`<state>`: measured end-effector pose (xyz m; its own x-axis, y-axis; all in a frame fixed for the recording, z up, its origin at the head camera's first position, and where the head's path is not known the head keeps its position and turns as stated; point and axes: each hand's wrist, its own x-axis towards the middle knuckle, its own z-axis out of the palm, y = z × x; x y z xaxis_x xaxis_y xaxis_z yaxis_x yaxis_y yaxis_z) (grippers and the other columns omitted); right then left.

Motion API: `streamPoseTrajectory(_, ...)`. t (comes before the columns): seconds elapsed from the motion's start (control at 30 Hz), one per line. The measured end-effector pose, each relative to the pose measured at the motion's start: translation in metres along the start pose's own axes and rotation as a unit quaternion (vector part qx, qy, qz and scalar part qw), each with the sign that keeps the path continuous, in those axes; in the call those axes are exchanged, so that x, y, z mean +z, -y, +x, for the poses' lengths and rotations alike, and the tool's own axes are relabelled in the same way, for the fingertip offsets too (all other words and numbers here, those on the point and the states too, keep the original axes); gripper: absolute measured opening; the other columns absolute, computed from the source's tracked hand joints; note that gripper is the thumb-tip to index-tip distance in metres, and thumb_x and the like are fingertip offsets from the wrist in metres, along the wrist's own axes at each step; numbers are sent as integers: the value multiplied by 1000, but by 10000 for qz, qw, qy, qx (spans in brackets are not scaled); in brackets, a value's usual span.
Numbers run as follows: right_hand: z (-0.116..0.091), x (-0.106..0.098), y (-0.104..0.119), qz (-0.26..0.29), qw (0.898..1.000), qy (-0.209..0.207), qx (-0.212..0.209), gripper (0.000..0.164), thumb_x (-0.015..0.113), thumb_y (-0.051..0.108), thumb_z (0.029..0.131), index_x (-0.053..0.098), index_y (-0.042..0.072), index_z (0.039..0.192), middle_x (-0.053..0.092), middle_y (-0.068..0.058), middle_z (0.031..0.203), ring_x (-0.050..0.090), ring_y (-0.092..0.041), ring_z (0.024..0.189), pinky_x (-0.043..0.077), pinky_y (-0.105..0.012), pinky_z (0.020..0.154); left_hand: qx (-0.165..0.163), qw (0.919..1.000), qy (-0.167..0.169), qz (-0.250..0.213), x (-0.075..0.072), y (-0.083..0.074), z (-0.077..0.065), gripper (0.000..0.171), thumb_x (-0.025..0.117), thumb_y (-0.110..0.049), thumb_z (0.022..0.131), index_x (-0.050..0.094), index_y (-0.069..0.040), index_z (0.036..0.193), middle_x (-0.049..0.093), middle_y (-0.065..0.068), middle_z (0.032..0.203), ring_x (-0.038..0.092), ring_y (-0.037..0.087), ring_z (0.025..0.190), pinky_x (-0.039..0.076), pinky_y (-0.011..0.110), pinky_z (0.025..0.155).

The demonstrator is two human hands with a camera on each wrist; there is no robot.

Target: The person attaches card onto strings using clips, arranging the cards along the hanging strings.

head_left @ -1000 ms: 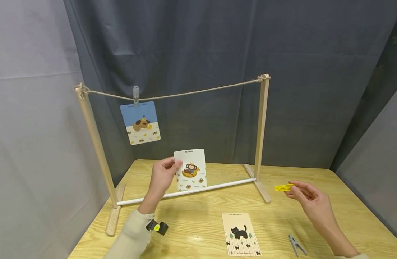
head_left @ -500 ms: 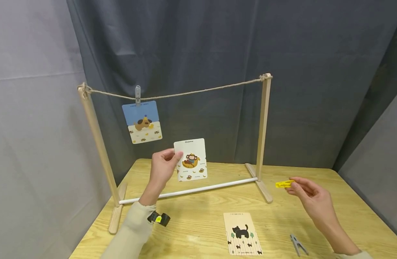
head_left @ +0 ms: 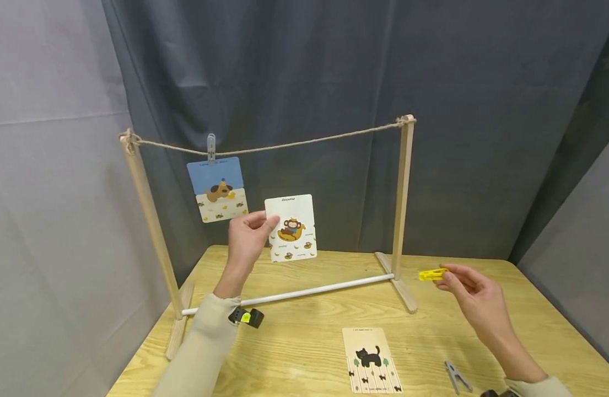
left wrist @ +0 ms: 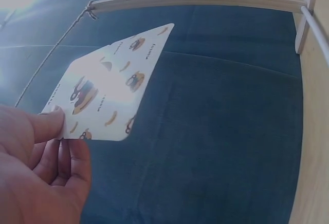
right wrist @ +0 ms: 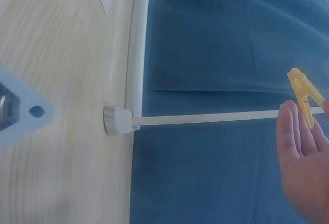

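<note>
My left hand (head_left: 247,237) pinches a white card (head_left: 291,229) with a monkey on a banana by its left edge, raised below the rope (head_left: 284,147). In the left wrist view the thumb lies on the face of the card (left wrist: 105,88), the fingers behind it. To the right, my right hand (head_left: 475,289) holds a yellow clothespin (head_left: 432,274) between thumb and fingers, above the table. From the rope's left part hangs a blue and cream dog card (head_left: 217,190), held by a clear clothespin (head_left: 211,148).
A beige card (head_left: 371,358) with a black cat lies on the table (head_left: 294,347). A grey clothespin (head_left: 457,376) lies to its right. Wooden posts (head_left: 402,198) carry the rope, and a white rod (head_left: 319,290) joins their feet. Dark cloth (head_left: 284,71) hangs behind.
My left hand has lifted the monkey card steadily from beside the white rod toward the rope. My right hand has risen slightly with the yellow clothespin.
</note>
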<state>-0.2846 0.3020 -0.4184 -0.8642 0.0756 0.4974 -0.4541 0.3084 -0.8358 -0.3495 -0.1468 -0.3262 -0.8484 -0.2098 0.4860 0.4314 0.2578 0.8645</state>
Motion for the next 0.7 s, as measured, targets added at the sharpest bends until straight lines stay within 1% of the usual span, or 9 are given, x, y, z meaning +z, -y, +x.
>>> streamPoseTrajectory(0.07, 1, 0, 3, -165, 9999, -17, -17, 33, 66, 13, 103, 65, -5, 130, 77, 9, 103, 75, -8, 85, 58, -19, 78, 2, 10000, -28, 16, 2, -4, 3, 33, 85, -32, 88, 81, -7, 109, 79, 11, 104, 73, 21, 98, 55, 33, 78)
streamPoseTrajectory(0.17, 3, -1, 8, -304, 9995, -65, -39, 33, 65, 15, 103, 65, -3, 130, 76, 10, 103, 75, -8, 85, 58, -18, 78, 6, 10000, -51, -21, 4, -11, 7, 33, 85, -31, 89, 80, -6, 110, 79, 13, 104, 73, 23, 97, 55, 32, 78)
streamPoseTrajectory(0.23, 5, 0, 11, -351, 9993, -83, -102, 32, 65, 15, 103, 65, -3, 130, 76, 11, 102, 75, -7, 85, 58, -18, 76, 66, 9999, -85, -58, 4, -13, 9, 32, 85, -29, 89, 80, -4, 109, 79, 14, 104, 72, 23, 95, 55, 31, 76)
streamPoseTrajectory(0.3, 6, 2, 14, -252, 9995, -72, -162, 31, 65, 13, 103, 65, -3, 130, 76, 11, 102, 75, -7, 85, 58, -18, 76, 108, 9998, -124, -96, 3, -16, 11, 32, 84, -28, 89, 80, -4, 109, 78, 15, 104, 72, 23, 95, 55, 32, 77)
streamPoseTrajectory(0.4, 8, 4, 18, -120, 9995, -10, -293, 31, 65, 10, 103, 64, -7, 129, 76, 9, 102, 75, -7, 85, 57, -17, 78, 136, 9997, -162, -128, 1, -19, 13, 33, 85, -27, 89, 80, -3, 111, 78, 16, 106, 73, 24, 98, 56, 36, 81)
streamPoseTrajectory(0.47, 9, 5, 20, -95, 9993, -7, -348, 31, 64, 9, 103, 64, -8, 129, 76, 8, 103, 75, -8, 85, 57, -17, 80, 134, 9997, -131, -144, 1, -21, 15, 35, 84, -29, 89, 79, -3, 113, 78, 16, 108, 73, 26, 101, 57, 40, 85)
streamPoseTrajectory(0.6, 11, 3, 24, -329, 9983, -97, -472, 30, 64, 9, 103, 65, -6, 129, 76, 8, 101, 74, -8, 84, 56, -15, 80, 190, 9996, -101, -181, 4, -24, 20, 37, 83, -30, 90, 78, -3, 115, 77, 17, 111, 73, 28, 104, 57, 46, 90)
streamPoseTrajectory(0.7, 15, 0, 29, -451, 9972, -153, -581, 29, 65, 9, 103, 65, -5, 128, 76, 8, 101, 74, -5, 84, 56, -15, 80, 238, 9994, -169, -195, 6, -27, 23, 36, 83, -28, 90, 78, -2, 115, 77, 17, 111, 73, 28, 104, 57, 46, 89)
